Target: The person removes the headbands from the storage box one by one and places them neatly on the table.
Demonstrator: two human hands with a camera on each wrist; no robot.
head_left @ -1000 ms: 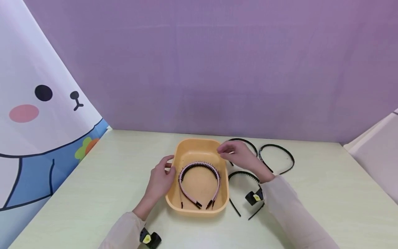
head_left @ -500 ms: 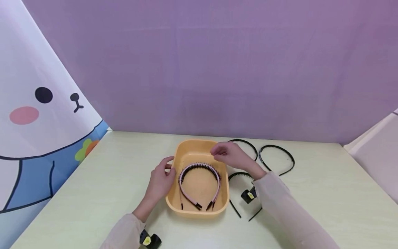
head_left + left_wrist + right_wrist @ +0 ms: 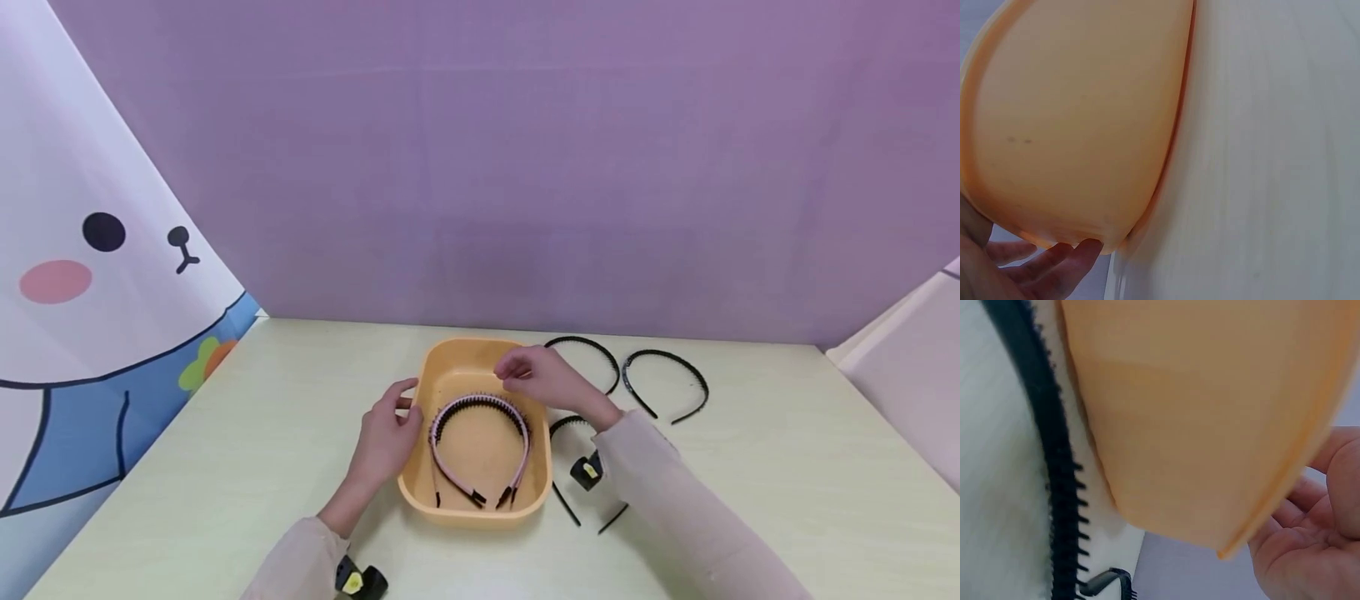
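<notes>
A yellow-orange plastic basin (image 3: 477, 518) stands on the table. My left hand (image 3: 388, 437) holds its left side, thumb at the rim and fingers against the outer wall; the left wrist view shows the fingers (image 3: 1054, 269) on that wall. Inside lie a pink headband (image 3: 448, 467) and black toothed ones, nested with their ends toward me. My right hand (image 3: 542, 377) hovers over the back right part of the basin, fingers loosely curled, nothing seen between them. From the right wrist view, the basin's wall partly covers that hand (image 3: 1310, 531).
Right of the basin, several black headbands lie on the pale table (image 3: 780, 450): one at the back (image 3: 592, 342), one farther right (image 3: 678, 358), and one nearer (image 3: 566, 502), partly under my right forearm. A purple cloth (image 3: 510, 167) hangs behind the table.
My right hand has moved left and slightly toward me, from the basin's right rim to over its inside. The left hand and the basin have stayed in place.
</notes>
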